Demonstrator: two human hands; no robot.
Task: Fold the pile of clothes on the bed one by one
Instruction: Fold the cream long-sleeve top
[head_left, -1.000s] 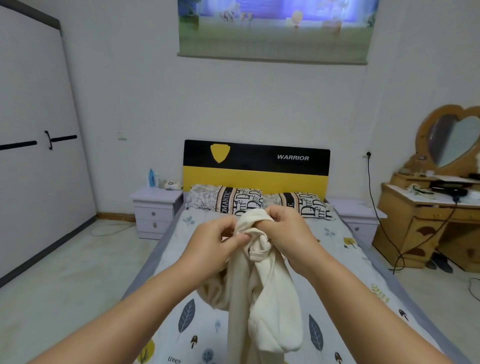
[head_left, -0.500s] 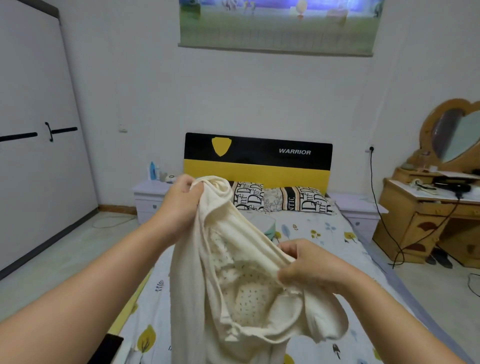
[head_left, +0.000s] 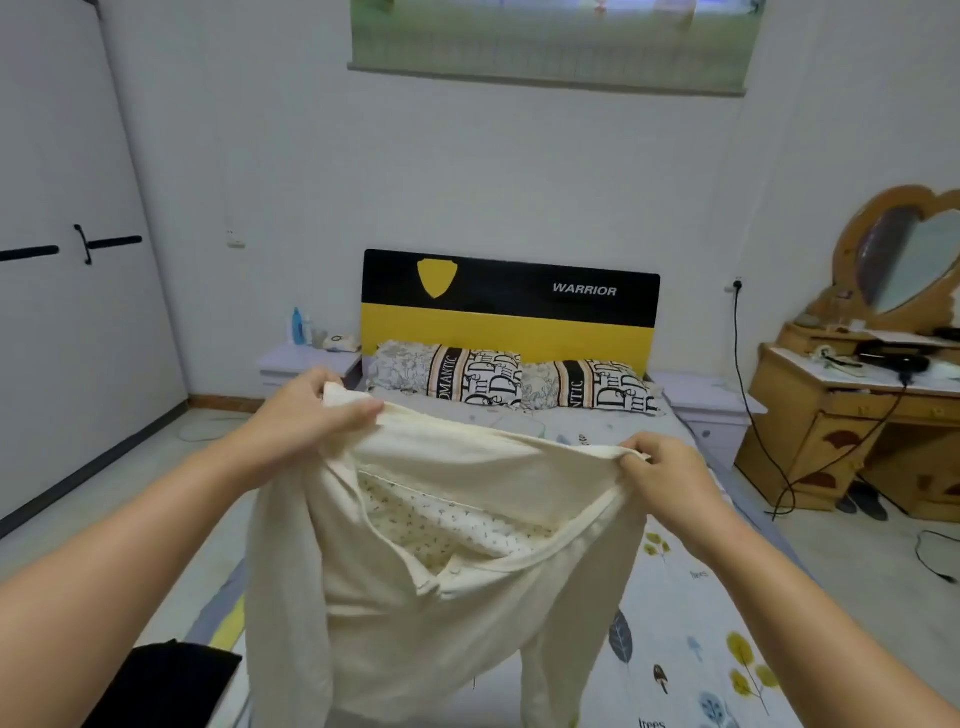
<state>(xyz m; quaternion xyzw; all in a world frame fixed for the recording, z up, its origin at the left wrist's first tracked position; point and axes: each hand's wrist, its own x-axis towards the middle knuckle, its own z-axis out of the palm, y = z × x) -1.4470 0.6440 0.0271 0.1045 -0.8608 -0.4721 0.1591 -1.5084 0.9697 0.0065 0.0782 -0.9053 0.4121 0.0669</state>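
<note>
I hold a cream-coloured garment (head_left: 431, 597) up in the air over the bed (head_left: 675, 613). My left hand (head_left: 317, 415) grips its upper edge at the left and my right hand (head_left: 670, 475) pinches the same edge at the right. The edge is stretched between them and sags slightly toward the right. The garment hangs open, showing a speckled inner lining and a buttoned front. Its lower part drops out of view at the bottom.
A dark garment (head_left: 166, 680) lies at the bed's lower left. Two patterned pillows (head_left: 519, 384) rest against the black and yellow headboard (head_left: 511, 312). Nightstands flank the bed; a wooden dressing table (head_left: 852, 415) with cables stands right, a wardrobe (head_left: 67, 260) left.
My hands have moved apart, from bunched together at the cloth to wide spread. The garment has opened out from a crumpled bundle to a stretched, hanging shape.
</note>
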